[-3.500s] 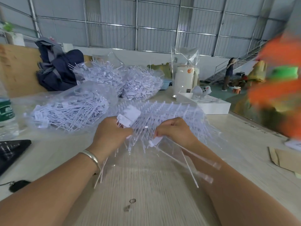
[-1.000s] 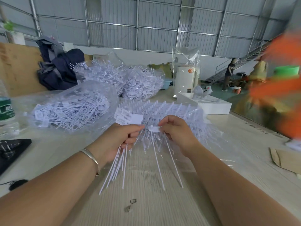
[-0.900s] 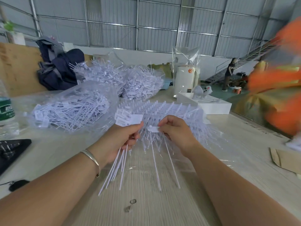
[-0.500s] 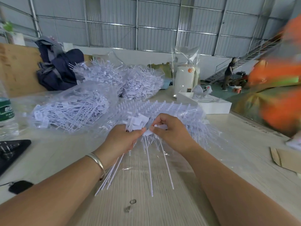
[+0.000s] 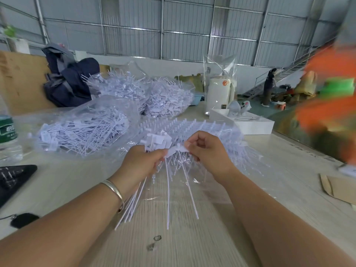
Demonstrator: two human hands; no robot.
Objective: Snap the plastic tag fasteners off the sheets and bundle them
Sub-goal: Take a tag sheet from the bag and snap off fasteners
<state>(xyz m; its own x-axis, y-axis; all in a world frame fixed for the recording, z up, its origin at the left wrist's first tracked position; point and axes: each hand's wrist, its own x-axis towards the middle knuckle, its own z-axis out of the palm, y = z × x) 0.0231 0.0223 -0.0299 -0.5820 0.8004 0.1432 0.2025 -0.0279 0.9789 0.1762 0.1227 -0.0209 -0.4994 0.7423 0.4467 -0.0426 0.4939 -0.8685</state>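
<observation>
Above the bench (image 5: 192, 237), the left hand (image 5: 141, 166) grips a bundle of fasteners (image 5: 156, 143), tails hanging down; the right hand (image 5: 209, 153) pinches two more fasteners (image 5: 178, 149) beside it, over the uncut sheets (image 5: 202, 128).

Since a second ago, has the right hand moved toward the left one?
Yes. The right hand has shifted left, away from the white box, and now meets the left hand.
</observation>
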